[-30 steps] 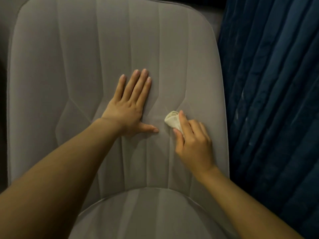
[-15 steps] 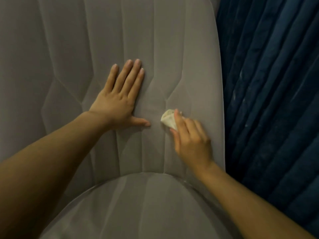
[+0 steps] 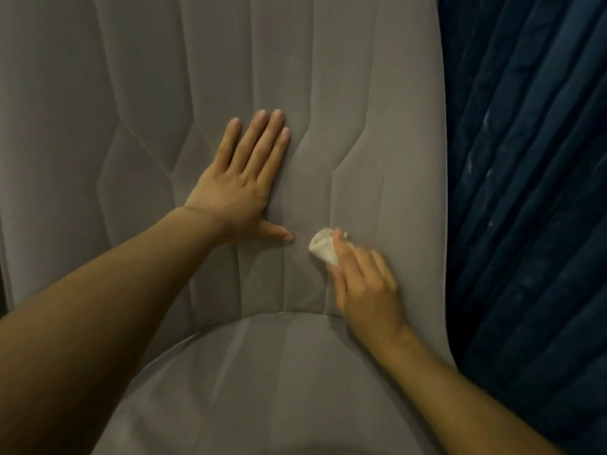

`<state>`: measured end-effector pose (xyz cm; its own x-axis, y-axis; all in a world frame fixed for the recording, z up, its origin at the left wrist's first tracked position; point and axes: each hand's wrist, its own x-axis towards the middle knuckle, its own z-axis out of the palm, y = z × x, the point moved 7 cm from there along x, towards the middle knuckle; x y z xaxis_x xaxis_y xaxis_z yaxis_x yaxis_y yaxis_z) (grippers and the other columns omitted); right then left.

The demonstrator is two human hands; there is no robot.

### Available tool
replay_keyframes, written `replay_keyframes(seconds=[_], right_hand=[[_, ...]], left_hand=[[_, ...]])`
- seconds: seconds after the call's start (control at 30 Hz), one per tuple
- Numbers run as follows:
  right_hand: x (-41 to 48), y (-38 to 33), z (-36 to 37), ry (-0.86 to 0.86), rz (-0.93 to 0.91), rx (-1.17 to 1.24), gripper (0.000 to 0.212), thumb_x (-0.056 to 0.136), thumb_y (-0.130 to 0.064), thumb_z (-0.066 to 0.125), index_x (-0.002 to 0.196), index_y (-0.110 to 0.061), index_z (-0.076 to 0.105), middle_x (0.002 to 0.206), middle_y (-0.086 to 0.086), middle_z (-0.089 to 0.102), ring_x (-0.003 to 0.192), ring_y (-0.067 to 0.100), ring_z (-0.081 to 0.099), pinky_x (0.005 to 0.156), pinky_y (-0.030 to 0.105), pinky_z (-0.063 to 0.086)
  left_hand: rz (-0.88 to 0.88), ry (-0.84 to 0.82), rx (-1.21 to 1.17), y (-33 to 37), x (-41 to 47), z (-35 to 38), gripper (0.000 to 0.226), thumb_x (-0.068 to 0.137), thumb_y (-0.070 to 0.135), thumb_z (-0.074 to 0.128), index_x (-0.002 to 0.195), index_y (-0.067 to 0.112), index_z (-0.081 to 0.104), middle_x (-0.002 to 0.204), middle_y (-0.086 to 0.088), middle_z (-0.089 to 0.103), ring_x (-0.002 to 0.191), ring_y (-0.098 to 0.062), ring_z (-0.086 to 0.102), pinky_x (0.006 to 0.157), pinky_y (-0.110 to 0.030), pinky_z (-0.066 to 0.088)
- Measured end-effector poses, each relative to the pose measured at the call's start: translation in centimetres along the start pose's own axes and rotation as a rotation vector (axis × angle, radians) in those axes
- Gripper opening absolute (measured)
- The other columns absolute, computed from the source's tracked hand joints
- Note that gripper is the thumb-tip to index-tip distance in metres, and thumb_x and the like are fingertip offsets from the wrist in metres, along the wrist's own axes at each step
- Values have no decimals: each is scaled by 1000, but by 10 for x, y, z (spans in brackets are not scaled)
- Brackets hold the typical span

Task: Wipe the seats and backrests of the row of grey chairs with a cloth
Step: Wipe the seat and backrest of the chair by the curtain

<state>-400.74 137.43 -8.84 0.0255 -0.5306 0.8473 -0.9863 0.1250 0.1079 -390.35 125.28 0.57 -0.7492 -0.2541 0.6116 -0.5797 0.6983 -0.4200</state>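
Two bare hands are on one grey chair (image 3: 147, 93). The left hand (image 3: 236, 188) lies flat on the backrest (image 3: 361, 93), near the middle. Its four fingers are straight and close together and point up. Its thumb sticks out sideways, toward the other hand. The palm presses on the soft grey cover.

The right hand (image 3: 364, 284) holds a small white cloth (image 3: 323, 249). The cloth is bunched up into a little ball. The fingers curl round it, and one finger lies over the top of it. The hand pushes the cloth against the backrest, low down and to the right, just above the place where the backrest meets the seat (image 3: 262, 389). The cloth is near the tip of the left thumb but does not touch it.

The backrest has long sewn lines that run up and down, and some of them bend in the middle. The left arm (image 3: 98, 307) and the right arm (image 3: 460, 389) are bare and reach in from the bottom corners. A dark blue curtain (image 3: 525, 192) hangs in folds just beside the chair on the right.
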Motion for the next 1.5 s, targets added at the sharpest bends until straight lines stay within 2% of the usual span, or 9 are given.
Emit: replay_keyframes(seconds=[0.17, 0.27, 0.47, 0.67, 0.87, 1.0, 1.1, 1.3, 1.5], right_hand=[[-33, -4, 13, -184, -25, 194, 39, 83, -18, 60, 118, -1, 62, 93, 7, 69, 70, 25, 62, 63, 27, 54], [-25, -8, -2, -186, -44, 264, 38, 89, -20, 53, 119, 2, 60, 90, 10, 67, 72, 27, 61, 62, 32, 53], [33, 22, -45, 136, 110, 74, 39, 88, -14, 58, 123, 3, 56, 86, 15, 63, 73, 29, 59, 57, 33, 51], [-24, 6, -6, -62, 23, 7, 39, 85, -9, 59, 123, 0, 57, 90, 9, 67, 69, 25, 61, 62, 28, 54], [-38, -1, -6, -200, -20, 116, 52, 71, -19, 80, 117, -1, 62, 82, 5, 67, 65, 21, 61, 51, 24, 48], [-5, 21, -54, 26, 6, 66, 36, 89, -16, 53, 119, 3, 60, 82, 12, 63, 68, 24, 56, 59, 34, 48], [12, 52, -74, 153, 94, -44, 35, 90, -12, 56, 121, 3, 58, 84, 15, 61, 68, 27, 53, 61, 36, 48], [-36, 48, -52, 40, -35, -51, 44, 76, -3, 72, 119, -2, 62, 85, 8, 66, 65, 21, 55, 64, 30, 52], [-65, 40, -52, -202, -58, 112, 37, 86, -17, 51, 117, -3, 63, 85, 5, 66, 69, 20, 56, 64, 29, 49]], left_hand=[[-6, -39, -3, 2, -6, 4, 133, 58, 74, 66, 142, 0, -5, 149, -17, -9, 140, -32, -10, 114, -47, -10], [-30, -34, -21, 1, -5, 3, 133, 56, 70, 72, 143, 1, -1, 149, -17, -6, 140, -32, -5, 113, -40, -18], [-39, -23, -26, 1, -5, 3, 134, 55, 72, 68, 143, -2, 0, 151, -19, -2, 142, -32, 0, 113, -40, -17], [-27, 5, -45, 3, -5, 4, 134, 54, 76, 63, 143, -6, 3, 151, -20, 2, 142, -33, 4, 114, -41, -13], [-77, -79, -89, 1, -2, 6, 133, 51, 86, 37, 141, 6, -19, 148, -12, -24, 139, -27, -24, 108, -39, -30], [-94, -165, -130, 23, -4, 12, 143, 55, 83, 57, 133, 6, -34, 139, -12, -43, 127, -29, -45, 100, -47, -35], [-78, -234, -167, 49, -6, 24, 140, 61, 81, 56, 129, 5, -40, 136, -13, -48, 126, -29, -47, 98, -49, -36], [-140, -225, -223, 50, -1, 31, 137, 62, 86, 46, 124, 9, -50, 130, -8, -56, 120, -22, -55, 92, -44, -43], [-150, -284, -241, 52, -4, 29, 138, 59, 81, 56, 129, 12, -41, 134, -6, -49, 123, -22, -51, 95, -43, -41]])
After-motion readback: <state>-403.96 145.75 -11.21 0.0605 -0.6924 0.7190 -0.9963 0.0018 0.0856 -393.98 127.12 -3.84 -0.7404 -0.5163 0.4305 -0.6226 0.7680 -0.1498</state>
